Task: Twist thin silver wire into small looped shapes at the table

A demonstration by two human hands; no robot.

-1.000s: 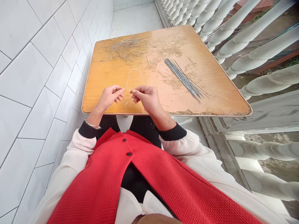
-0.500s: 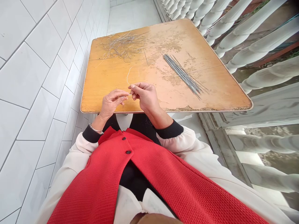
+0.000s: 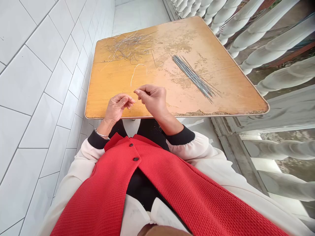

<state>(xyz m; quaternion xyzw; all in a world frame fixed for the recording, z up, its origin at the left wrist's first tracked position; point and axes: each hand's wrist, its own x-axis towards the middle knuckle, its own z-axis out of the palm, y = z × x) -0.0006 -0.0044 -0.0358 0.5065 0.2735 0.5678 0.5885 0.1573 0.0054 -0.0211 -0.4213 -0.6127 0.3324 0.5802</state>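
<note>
My left hand (image 3: 116,106) is closed in a pinch over the near edge of the wooden table, its thumb and forefinger on a short bit of thin wire. Close beside it, my right hand (image 3: 154,99) pinches the wire between thumb and forefinger, knuckles up. From about the right fingertips a thin pale wire (image 3: 132,77) curves up and over like a hook above the tabletop. The bit between the two hands is very fine and partly hidden by the fingers.
The worn table (image 3: 110,83) carries a tangled heap of thin wire (image 3: 130,46) at the far left. Right of centre lies a bundle of straight grey rods (image 3: 193,78), a thin strand across it. A tiled wall (image 3: 36,82) stands left, a white balustrade (image 3: 265,55) right.
My left fingers have curled in more and the right hand has tilted slightly. The curved end of the wire has swung a little to the left and higher.
</note>
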